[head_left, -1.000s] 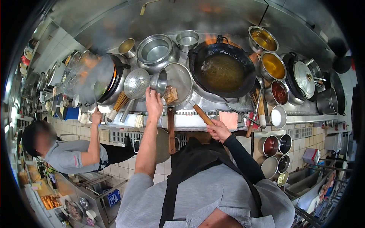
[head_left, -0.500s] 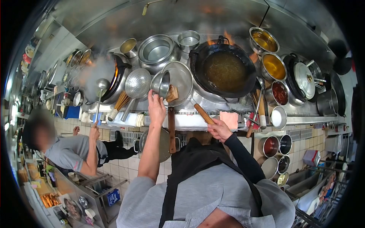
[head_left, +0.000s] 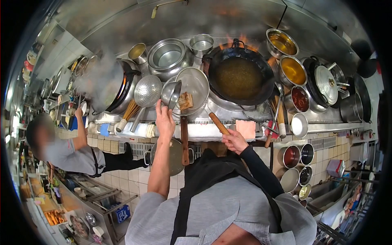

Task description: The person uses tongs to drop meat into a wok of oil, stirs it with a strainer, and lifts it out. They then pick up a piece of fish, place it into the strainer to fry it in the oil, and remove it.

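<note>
We grip steel bowl (head_left: 171, 92) in left hand (head_left: 165, 124), browned food (head_left: 185, 101) at its 4 o'clock; right hand (head_left: 234, 141) closed round wooden handle (head_left: 219, 123), 7 o'clock of wok (head_left: 239, 79).

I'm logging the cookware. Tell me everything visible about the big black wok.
The black wok is round and deep, apparently metal, with a looped ear at its far rim. It sits upright on the steel stove, partly filled with brownish liquid. Flames rise behind it. Neither the left hand nor the right hand touches it.
</note>
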A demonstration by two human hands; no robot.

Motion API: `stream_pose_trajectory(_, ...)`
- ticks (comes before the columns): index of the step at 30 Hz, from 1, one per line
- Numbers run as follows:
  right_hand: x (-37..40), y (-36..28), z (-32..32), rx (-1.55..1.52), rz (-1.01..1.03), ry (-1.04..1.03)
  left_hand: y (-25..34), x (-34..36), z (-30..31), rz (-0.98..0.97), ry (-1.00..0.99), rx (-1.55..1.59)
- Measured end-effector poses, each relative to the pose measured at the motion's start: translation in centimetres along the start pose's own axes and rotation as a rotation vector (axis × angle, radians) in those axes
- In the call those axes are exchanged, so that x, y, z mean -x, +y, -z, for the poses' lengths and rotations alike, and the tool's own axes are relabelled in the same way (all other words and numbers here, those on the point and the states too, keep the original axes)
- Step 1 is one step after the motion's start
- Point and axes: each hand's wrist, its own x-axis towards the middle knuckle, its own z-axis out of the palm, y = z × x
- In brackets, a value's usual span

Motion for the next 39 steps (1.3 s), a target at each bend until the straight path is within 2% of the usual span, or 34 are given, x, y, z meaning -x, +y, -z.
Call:
stream_pose_trajectory(4, -0.6, -0.6, -0.2, 0.045, 0.02, 0.018, -1.5, 0.9, 0.4, -0.033, 0.053, -0.031)
stream_pose_trajectory(7, -1.0, -1.1, -0.5, 0.054, 0.032, 0.008, -2.2, 1.5, 0.8, 0.112, 0.05, 0.036)
stream_pose_trajectory(10, -3.1, -0.1, 1.3, -0.008, -0.014, -0.045, -3.2, 2.5, 1.2, 0.14, 0.144, 0.089)
stream_pose_trajectory(13, -8.8, 5.2, 3.0, 1.096, 0.825, 0.452, -2.4, 3.5, 3.0, 0.229, 0.189, 0.104)
stream_pose_trajectory(16, -6.9, 2.2, 0.2, 0.995, 0.478, 0.418, -7.2, 6.9, 2.8, 0.329, 0.311, 0.075)
stream_pose_trajectory(17, -6.6, 1.4, 0.0, 1.061, 0.487, 0.429, -7.6, 8.3, 3.2, 0.392, 0.38, 0.121)
stream_pose_trajectory(18, -6.4, 0.5, -0.1, 1.128, 0.499, 0.438, -4.2, 8.8, 5.3, 0.716, 0.383, 0.426)
stream_pose_trajectory(21, -6.6, -1.4, 1.1, 1.215, 0.591, 0.417, -4.2, 14.4, 7.9, 0.833, 0.638, 0.568)
stream_pose_trajectory(24, -6.1, -3.7, 1.6, 1.156, 0.633, 0.368, -4.5, 24.3, 10.2, 0.975, 0.927, 0.68)
stream_pose_trajectory(26, -5.5, -4.9, 1.7, 1.081, 0.567, 0.325, -1.7, 31.1, 11.3, 1.122, 1.023, 0.625)
stream_pose_trajectory(27, -6.3, -4.5, 2.5, 1.037, 0.671, 0.299, 0.1, 34.1, 11.5, 1.199, 1.08, 0.593)
stream_pose_trajectory(30, -9.0, -3.6, 5.0, 0.926, 0.716, 0.19, 6.6, 44.2, 11.3, 1.336, 1.283, 0.609)
stream_pose_trajectory(32, -9.3, -3.8, 5.5, 0.772, 0.507, 0.097, 11.6, 51.1, 9.9, 1.38, 1.429, 0.598)
stream_pose_trajectory(34, -10.4, -3.1, 5.9, 0.63, 0.49, 0.032, 16.6, 57.4, 8.1, 1.447, 1.642, 0.557)
stream_pose_trajectory(36, -8.8, -4.4, 4.2, 0.55, 0.316, 0.018, 21.0, 65.4, 5.3, 1.355, 1.878, 0.558)
stream_pose_trajectory(39, -9.1, -4.7, 4.0, 0.576, 0.32, 0.005, 28.0, 70.4, 2.9, 1.305, 2.208, 0.469)
